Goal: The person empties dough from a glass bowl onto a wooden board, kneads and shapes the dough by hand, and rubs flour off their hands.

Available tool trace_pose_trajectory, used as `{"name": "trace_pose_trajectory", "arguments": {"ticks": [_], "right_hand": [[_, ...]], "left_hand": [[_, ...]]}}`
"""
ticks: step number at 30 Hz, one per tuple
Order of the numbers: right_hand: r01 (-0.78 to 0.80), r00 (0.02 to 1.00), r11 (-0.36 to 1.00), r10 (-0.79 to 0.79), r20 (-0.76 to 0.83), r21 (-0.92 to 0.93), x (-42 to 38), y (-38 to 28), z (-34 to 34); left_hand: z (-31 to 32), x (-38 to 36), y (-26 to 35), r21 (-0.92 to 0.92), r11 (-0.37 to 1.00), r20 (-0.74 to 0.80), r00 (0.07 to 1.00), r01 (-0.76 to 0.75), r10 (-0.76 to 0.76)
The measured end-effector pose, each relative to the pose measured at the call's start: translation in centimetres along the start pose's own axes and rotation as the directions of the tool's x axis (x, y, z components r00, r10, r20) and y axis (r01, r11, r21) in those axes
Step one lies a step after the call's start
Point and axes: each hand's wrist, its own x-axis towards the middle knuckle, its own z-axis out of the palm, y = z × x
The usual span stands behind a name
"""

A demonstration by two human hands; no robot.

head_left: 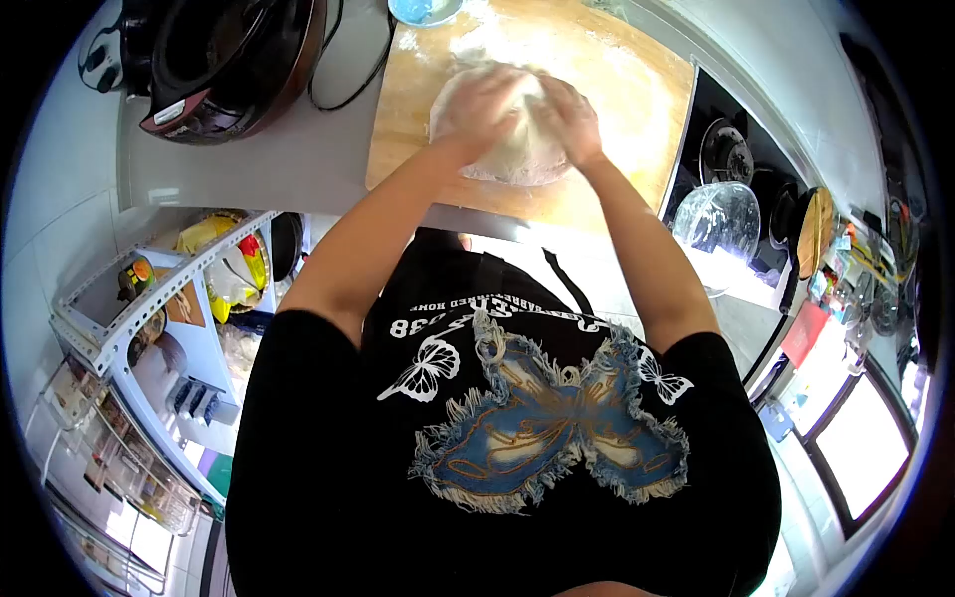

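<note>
A large, flattish round of pale dough (519, 164) lies on a floured wooden board (642, 149). My left hand (484, 106) rests on the left part of the dough, palm down with its fingers stretched forward, slightly blurred. On the right upper part, my right hand (570, 116) presses with its fingers laid over the dough, angled toward the left hand. Neither hand is closed around anything. White flour is scattered over the board, mostly beyond the dough. A blue-rimmed bowl (426, 10) with white powder stands at the board's far left corner, partly cut off.
To the left, a dark brown appliance (234, 75) stands on the grey counter (288, 164), with a black cord (348, 99) near the board. A clear bowl (718, 224) sits right of the board beside the black stove. A white shelf rack (159, 298) stands below left.
</note>
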Motion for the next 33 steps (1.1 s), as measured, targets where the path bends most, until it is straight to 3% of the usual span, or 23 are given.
{"name": "trace_pose_trajectory", "arguments": {"ticks": [1,2,3,4,8,9,10,11,12,14,17,18,20,21,22,23,24,25,26,28,29,31,33], "right_hand": [[-0.031,0.997,0.89,-0.008,0.083,0.454,0.3,0.2,-1.3],[-0.231,0.973,0.935,0.215,0.086,0.269,0.1,0.5,-2.6],[-0.451,0.89,0.873,0.425,0.164,0.185,0.0,-0.6,-4.2],[-0.478,0.872,0.842,0.42,0.253,0.25,-0.5,-2.5,-5.1],[-0.489,0.855,0.787,0.346,0.386,0.378,-0.5,-0.9,-4.6],[-0.489,0.857,0.784,0.352,0.376,0.382,-0.4,-1.2,-5.6],[-0.545,0.801,0.822,0.453,0.392,0.165,-0.3,-2.2,-7.2],[-0.575,0.742,0.816,0.551,0.383,-0.059,-0.3,-2.7,-8.2],[-0.55,0.81,0.833,0.515,0.28,0.06,-1.3,-0.6,-8.4],[-0.596,0.789,0.793,0.55,0.274,0.127,-2.0,0.5,-12.0],[-0.581,0.814,0.77,0.553,0.179,0.262,-3.5,4.9,-13.8],[-0.581,0.814,0.77,0.553,0.178,0.263,-3.5,6.6,-13.8],[-0.556,0.824,0.825,0.563,0.062,-0.104,-3.5,10.6,-12.5],[-0.556,0.823,0.824,0.564,0.066,-0.106,-3.7,10.4,-11.7],[-0.607,0.795,0.783,0.596,-0.113,-0.134,-4.1,9.4,-10.3],[-0.659,0.741,0.738,0.604,-0.294,-0.146,-4.5,7.9,-9.0],[-0.661,0.717,0.745,0.59,-0.37,-0.094,-5.2,5.9,-8.0],[-0.617,0.718,0.773,0.476,-0.508,-0.147,-5.9,5.3,-6.2],[-0.601,0.713,0.776,0.412,-0.567,-0.192,-6.2,5.1,-5.3],[-0.577,0.693,0.785,0.324,-0.645,-0.226,-6.2,5.4,-4.5],[-0.579,0.691,0.784,0.326,-0.646,-0.224,-5.9,5.7,-4.6],[-0.599,0.703,0.779,0.399,-0.589,-0.187,-5.9,5.2,-5.2],[-0.595,0.706,0.778,0.384,-0.595,-0.203,-6.3,4.9,-4.8]], "left_hand": [[-1.0,-0.4,-0.8,-0.052,0.996,-0.003,0.997,0.071,-0.071],[-1.9,-0.9,-1.7,-0.105,0.985,-0.006,0.99,0.14,-0.142],[-2.9,-1.3,-2.0,-0.113,0.9,0.084,0.906,0.422,-0.414],[-3.7,-1.6,-2.2,-0.096,0.741,0.163,0.744,0.665,-0.647],[-2.8,-1.7,-1.7,-0.269,0.677,0.241,0.728,0.685,-0.642],[-2.3,-1.3,-1.6,-0.397,0.666,0.24,0.772,0.631,-0.589],[-1.8,-1.3,-1.3,-0.516,0.635,0.235,0.808,0.575,-0.541],[-0.9,-1.1,-0.6,-0.514,0.638,0.239,0.81,0.574,-0.536],[0.3,-0.9,0.7,-0.495,0.68,0.174,0.829,0.54,-0.532],[2.7,0.2,3.4,-0.509,0.723,0.099,0.866,0.467,-0.49],[2.3,2.0,7.1,-0.567,0.703,0.224,0.902,0.429,-0.369],[2.7,2.2,6.9,-0.538,0.722,0.259,0.9,0.436,-0.351],[3.4,2.0,6.0,-0.508,0.737,0.293,0.894,0.445,-0.338],[3.3,1.3,4.9,-0.354,0.864,0.146,0.934,0.358,-0.327],[3.1,0.9,3.7,-0.168,0.946,0.002,0.96,0.276,-0.28],[1.5,1.9,2.7,-0.029,0.882,0.142,0.876,0.469,-0.461],[1.9,2.1,0.0,0.01,0.925,-0.016,0.924,0.381,-0.381],[2.5,2.1,-2.4,0.063,0.953,-0.168,0.945,0.296,-0.282],[3.1,2.3,-2.9,0.066,0.953,-0.162,0.945,0.296,-0.283],[3.5,2.8,-3.4,0.234,0.972,0.027,0.999,0.011,-0.018],[3.6,2.7,-3.6,0.234,0.972,0.029,0.999,0.008,-0.015],[3.2,1.5,-2.9,0.168,0.965,0.215,0.963,-0.201,0.163],[1.7,0.8,-3.4,0.172,0.954,0.222,0.953,-0.245,0.205]]}}
